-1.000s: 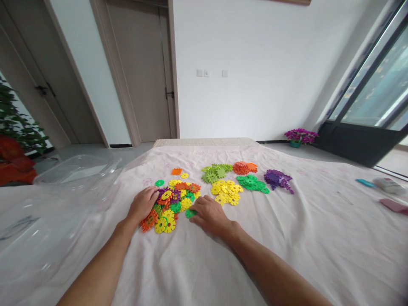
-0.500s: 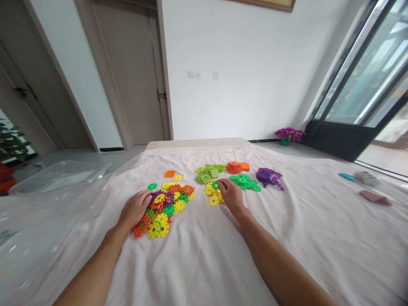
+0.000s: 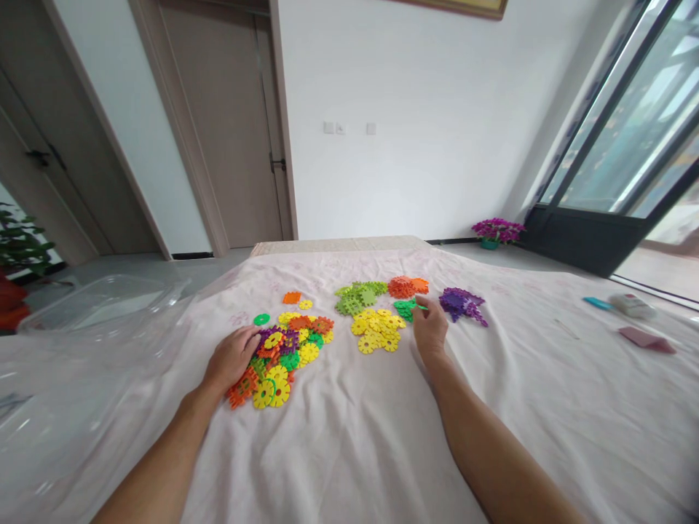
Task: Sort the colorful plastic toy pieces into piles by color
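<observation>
We see right hand [image 3: 430, 329], grip pinched on green disc [image 3: 421, 307]; green pile [image 3: 405, 308] just beside at 10 o'clock, purple pile [image 3: 463, 303] at 2. Left hand [image 3: 232, 356], grip apart, rests flat on mixed pile [image 3: 289, 342], farther off on bed [image 3: 349, 437].

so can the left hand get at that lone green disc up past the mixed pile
Probably yes. The left hand rests on the left edge of the mixed pile, and the green disc lies alone on bare sheet just beyond its fingers, nothing covering it.
</observation>
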### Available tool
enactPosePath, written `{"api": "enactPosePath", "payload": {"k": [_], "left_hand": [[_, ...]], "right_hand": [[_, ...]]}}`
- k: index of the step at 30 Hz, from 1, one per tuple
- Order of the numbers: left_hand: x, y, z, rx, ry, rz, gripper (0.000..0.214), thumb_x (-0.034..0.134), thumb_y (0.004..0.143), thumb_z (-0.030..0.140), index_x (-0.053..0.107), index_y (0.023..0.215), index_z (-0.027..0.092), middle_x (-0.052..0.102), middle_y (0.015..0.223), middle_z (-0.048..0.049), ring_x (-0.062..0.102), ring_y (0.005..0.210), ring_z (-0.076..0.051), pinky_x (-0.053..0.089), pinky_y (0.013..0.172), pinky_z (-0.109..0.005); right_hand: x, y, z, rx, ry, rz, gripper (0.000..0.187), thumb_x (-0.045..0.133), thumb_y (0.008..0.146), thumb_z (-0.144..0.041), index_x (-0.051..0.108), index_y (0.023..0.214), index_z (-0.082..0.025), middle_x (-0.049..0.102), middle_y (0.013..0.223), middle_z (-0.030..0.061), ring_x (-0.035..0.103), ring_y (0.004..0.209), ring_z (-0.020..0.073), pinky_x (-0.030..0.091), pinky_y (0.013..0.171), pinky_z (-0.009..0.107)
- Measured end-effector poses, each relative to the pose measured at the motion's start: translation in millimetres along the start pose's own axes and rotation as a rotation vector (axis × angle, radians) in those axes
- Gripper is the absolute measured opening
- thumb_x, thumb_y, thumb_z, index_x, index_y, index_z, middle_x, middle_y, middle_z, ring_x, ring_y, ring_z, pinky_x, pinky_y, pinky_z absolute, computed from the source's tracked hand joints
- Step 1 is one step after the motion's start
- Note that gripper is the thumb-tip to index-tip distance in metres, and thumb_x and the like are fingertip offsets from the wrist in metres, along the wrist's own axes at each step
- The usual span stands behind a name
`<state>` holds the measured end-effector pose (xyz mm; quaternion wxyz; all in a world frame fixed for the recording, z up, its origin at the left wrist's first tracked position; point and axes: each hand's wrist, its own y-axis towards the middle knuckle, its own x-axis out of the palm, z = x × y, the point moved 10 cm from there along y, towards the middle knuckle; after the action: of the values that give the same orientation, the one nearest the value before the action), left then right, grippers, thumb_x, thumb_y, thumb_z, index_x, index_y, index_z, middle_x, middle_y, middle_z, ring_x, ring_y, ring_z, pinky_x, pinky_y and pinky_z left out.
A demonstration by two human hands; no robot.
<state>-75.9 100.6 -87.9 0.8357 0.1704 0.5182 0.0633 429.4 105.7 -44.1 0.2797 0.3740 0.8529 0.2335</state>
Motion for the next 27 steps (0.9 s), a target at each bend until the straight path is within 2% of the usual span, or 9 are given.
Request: {"api": "enactPosePath", "payload": {"k": [3, 7, 10, 13, 16, 19, 23, 25, 27], "left_hand": [[1.9, 0.6, -2.4, -0.005, 0.012, -0.006, 0.048, 0.033, 0.093, 0.043, 0.064, 0.120, 0.018, 0.063, 0.130, -0.0067, 0.054, 0.124, -0.021, 0.039, 0.109, -0.035], [4.0, 0.6, -3.4, -0.002, 0.028, -0.015, 0.049, 0.030, 0.094, 0.043, 0.063, 0.121, 0.018, 0.062, 0.131, -0.0073, 0.053, 0.124, -0.021, 0.037, 0.110, -0.036], [3.5, 0.0, -2.9, 0.003, 0.036, -0.008, 0.049, 0.030, 0.095, 0.043, 0.063, 0.121, 0.018, 0.062, 0.131, -0.0077, 0.054, 0.124, -0.021, 0.037, 0.110, -0.036], [2.5, -0.6, -2.0, 0.008, 0.036, -0.001, 0.049, 0.030, 0.095, 0.043, 0.064, 0.120, 0.018, 0.062, 0.130, -0.0070, 0.054, 0.123, -0.020, 0.038, 0.109, -0.035], [1.8, -0.6, -0.3, 0.013, 0.038, 0.001, 0.048, 0.030, 0.095, 0.042, 0.064, 0.120, 0.019, 0.063, 0.130, -0.0065, 0.055, 0.122, -0.020, 0.038, 0.109, -0.035], [0.8, -0.5, 0.8, 0.008, 0.039, 0.002, 0.048, 0.030, 0.095, 0.043, 0.064, 0.119, 0.019, 0.063, 0.129, -0.0059, 0.055, 0.122, -0.020, 0.038, 0.109, -0.035], [0.0, -0.7, 1.9, 0.004, 0.034, 0.000, 0.049, 0.030, 0.095, 0.044, 0.064, 0.120, 0.019, 0.063, 0.130, -0.0063, 0.054, 0.123, -0.021, 0.038, 0.109, -0.036], [0.0, -0.7, 1.9, 0.002, 0.032, -0.002, 0.049, 0.030, 0.095, 0.043, 0.064, 0.120, 0.019, 0.062, 0.130, -0.0068, 0.054, 0.123, -0.021, 0.038, 0.109, -0.036], [0.3, -0.3, 1.7, 0.002, 0.030, -0.003, 0.049, 0.030, 0.095, 0.043, 0.064, 0.120, 0.018, 0.063, 0.130, -0.0072, 0.054, 0.123, -0.022, 0.038, 0.109, -0.036]], "right_hand": [[29.9, -24.0, -48.0, -0.187, 0.044, -0.192, 0.028, 0.048, 0.081, -0.023, 0.071, 0.096, -0.017, 0.068, 0.093, 0.0081, 0.061, 0.084, 0.0198, 0.048, 0.081, 0.033], [65.8, -75.9, -106.2, -0.360, 0.080, -0.540, 0.024, 0.049, 0.086, -0.019, 0.070, 0.096, -0.022, 0.068, 0.096, 0.0061, 0.062, 0.089, 0.0186, 0.048, 0.082, 0.030], [79.5, -121.4, -145.7, -0.522, 0.073, -0.780, 0.025, 0.050, 0.089, -0.018, 0.069, 0.105, -0.023, 0.067, 0.105, 0.0056, 0.061, 0.096, 0.0181, 0.046, 0.086, 0.030], [83.7, -160.1, -178.0, -0.693, 0.042, -0.924, 0.030, 0.054, 0.090, -0.024, 0.063, 0.119, -0.024, 0.064, 0.119, 0.0064, 0.056, 0.107, 0.0206, 0.043, 0.094, 0.034], [87.2, -182.8, -197.3, -0.797, -0.009, -0.985, 0.040, 0.056, 0.091, -0.032, 0.055, 0.130, -0.025, 0.058, 0.132, 0.0060, 0.049, 0.119, 0.0236, 0.037, 0.100, 0.039], [90.5, -192.8, -204.8, -0.848, -0.023, -1.025, 0.033, 0.056, 0.092, -0.033, 0.059, 0.124, -0.025, 0.062, 0.126, 0.0048, 0.048, 0.119, 0.0231, 0.036, 0.101, 0.038], [91.1, -189.6, -199.9, -0.837, -0.034, -1.021, 0.017, 0.055, 0.091, -0.027, 0.066, 0.103, -0.023, 0.067, 0.098, 0.0044, 0.054, 0.100, 0.0208, 0.039, 0.090, 0.034], [90.2, -184.6, -196.2, -0.808, -0.034, -0.985, 0.020, 0.054, 0.091, -0.026, 0.065, 0.107, -0.022, 0.066, 0.099, 0.0053, 0.054, 0.098, 0.0207, 0.040, 0.087, 0.034], [90.6, -181.8, -194.2, -0.786, -0.038, -0.955, 0.026, 0.054, 0.092, -0.027, 0.061, 0.117, -0.021, 0.065, 0.109, 0.0064, 0.052, 0.102, 0.0213, 0.040, 0.088, 0.034]]}}
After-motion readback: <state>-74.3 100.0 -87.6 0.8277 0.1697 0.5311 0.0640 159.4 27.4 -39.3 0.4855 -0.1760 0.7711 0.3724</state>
